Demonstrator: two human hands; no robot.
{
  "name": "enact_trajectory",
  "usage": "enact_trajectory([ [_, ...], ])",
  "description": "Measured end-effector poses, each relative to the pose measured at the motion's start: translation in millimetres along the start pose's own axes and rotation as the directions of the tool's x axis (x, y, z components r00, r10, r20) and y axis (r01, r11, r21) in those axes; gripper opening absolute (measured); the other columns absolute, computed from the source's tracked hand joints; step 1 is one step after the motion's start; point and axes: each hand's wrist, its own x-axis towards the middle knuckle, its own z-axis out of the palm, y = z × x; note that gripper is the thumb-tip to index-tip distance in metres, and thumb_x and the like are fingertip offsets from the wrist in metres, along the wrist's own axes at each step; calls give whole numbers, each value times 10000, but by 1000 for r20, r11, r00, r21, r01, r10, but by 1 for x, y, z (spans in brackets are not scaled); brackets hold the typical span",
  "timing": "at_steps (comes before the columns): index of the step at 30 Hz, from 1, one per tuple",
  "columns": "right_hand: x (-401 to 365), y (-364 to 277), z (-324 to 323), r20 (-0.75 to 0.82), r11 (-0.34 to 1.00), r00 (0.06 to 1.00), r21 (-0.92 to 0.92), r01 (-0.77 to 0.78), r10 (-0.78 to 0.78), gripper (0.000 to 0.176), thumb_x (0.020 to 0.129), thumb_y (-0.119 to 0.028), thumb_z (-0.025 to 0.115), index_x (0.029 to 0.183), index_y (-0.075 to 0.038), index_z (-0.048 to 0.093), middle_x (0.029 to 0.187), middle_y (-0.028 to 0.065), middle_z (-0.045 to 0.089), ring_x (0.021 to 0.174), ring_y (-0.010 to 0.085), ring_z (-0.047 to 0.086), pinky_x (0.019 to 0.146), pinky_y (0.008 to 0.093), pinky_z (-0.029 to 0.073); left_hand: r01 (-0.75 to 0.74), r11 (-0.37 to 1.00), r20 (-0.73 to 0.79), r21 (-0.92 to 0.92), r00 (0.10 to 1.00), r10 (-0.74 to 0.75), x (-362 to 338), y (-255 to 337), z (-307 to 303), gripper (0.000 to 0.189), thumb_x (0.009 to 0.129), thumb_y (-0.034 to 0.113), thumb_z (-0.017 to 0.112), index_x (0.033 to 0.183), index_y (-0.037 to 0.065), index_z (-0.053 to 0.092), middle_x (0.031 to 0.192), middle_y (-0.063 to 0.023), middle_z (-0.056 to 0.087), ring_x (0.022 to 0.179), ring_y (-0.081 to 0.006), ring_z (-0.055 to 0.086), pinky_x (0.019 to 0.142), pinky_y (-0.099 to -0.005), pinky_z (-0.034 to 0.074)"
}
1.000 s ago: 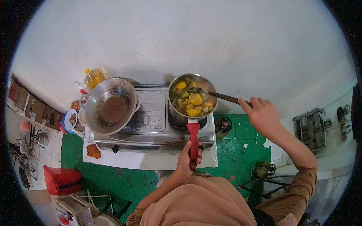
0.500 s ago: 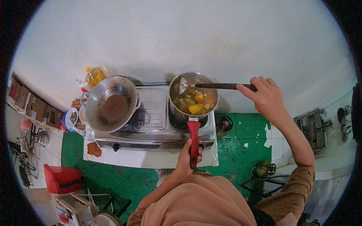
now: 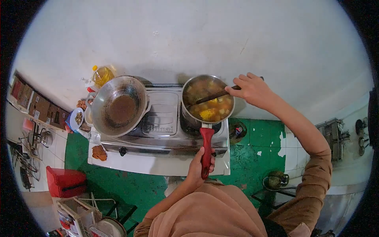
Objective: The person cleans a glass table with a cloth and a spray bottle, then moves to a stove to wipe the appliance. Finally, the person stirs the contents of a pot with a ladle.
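Note:
A saucepan [image 3: 186,110] with soup, corn [image 3: 207,115] and cut vegetables stands on the right burner of the stove [image 3: 160,112]. My left hand [image 3: 199,166] is wrapped round its red handle [image 3: 207,144]. Above the pan's right rim, my right hand [image 3: 252,91] grips the dark handle of a spatula [image 3: 215,95]. The spatula slants down to the left, and its head is sunk in the soup, out of sight.
A large wok [image 3: 122,108] with a browned bottom sits on the left burner. Behind it is an oil bottle [image 3: 103,76]; left of it, a small bowl [image 3: 76,119] of food. An orange-brown piece [image 3: 99,153] lies at the front left corner. A red bin [image 3: 66,181] stands lower left.
My right hand has moved left and slightly down, closer to the pan. The spatula head, visible before at the pan's left side, has gone under the soup. My left hand keeps its hold.

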Motion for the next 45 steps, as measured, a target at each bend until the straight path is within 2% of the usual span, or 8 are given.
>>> enact_trajectory([
  [10,43,12,28,-41,996,997,-66,63,-65,161,822,-191,525,967,-141,575,922,43,586,836,208,608,657,345,501,2,1000,-33,12,999,-2,0,-1,1,472,947,470,393,1106,38,499,693,-30,531,525,-124,486,466,-241,380],
  [12,47,18,25,111,996,994,-84,31,-22,297,784,-146,551,1077,-150,597,915,40,578,826,198,596,639,324,490,-7,1000,-41,16,999,8,-2,-1,2,469,949,467,391,1107,39,498,689,-28,530,524,-124,485,465,-241,379],
  [16,50,25,22,201,998,980,-57,13,-1,303,768,-118,561,1066,-144,607,883,53,590,791,224,618,604,359,502,-4,1000,-38,-4,999,3,0,-2,0,467,952,464,385,1107,37,494,685,-26,528,520,-122,483,461,-241,374],
  [18,51,26,20,258,998,964,-7,-62,61,130,766,-177,569,791,-98,669,794,125,650,738,302,657,610,419,531,-10,1000,-30,-5,1000,10,0,-3,0,468,951,465,385,1106,36,494,685,-27,528,519,-121,482,460,-241,372],
  [21,51,29,12,295,996,953,21,-83,73,132,712,-177,596,731,-71,672,771,168,656,710,332,655,615,440,531,-20,1000,-15,8,1000,20,-1,-2,0,469,951,465,385,1103,35,492,683,-27,526,518,-120,480,460,-240,373],
  [33,47,56,-4,537,850,815,307,-428,217,238,726,-234,567,887,-125,705,858,158,666,819,356,632,734,463,513,22,999,-15,-28,1000,-23,3,-3,-3,463,956,453,376,1099,30,498,685,-32,516,523,-121,470,462,-240,371],
  [43,-7,50,-34,493,812,801,275,-515,341,267,753,-268,581,980,-169,681,836,127,669,807,342,633,724,460,510,-2,1000,-13,8,1000,3,0,-1,1,480,939,475,406,1102,33,500,691,-31,516,527,-120,467,466,-238,370],
  [45,-22,42,-35,377,871,867,237,-429,325,269,755,-232,576,1003,-177,666,779,122,647,761,323,632,681,455,511,-4,1000,-17,18,1000,4,-1,-1,1,486,936,480,411,1103,33,500,693,-30,517,529,-120,469,466,-237,370],
])
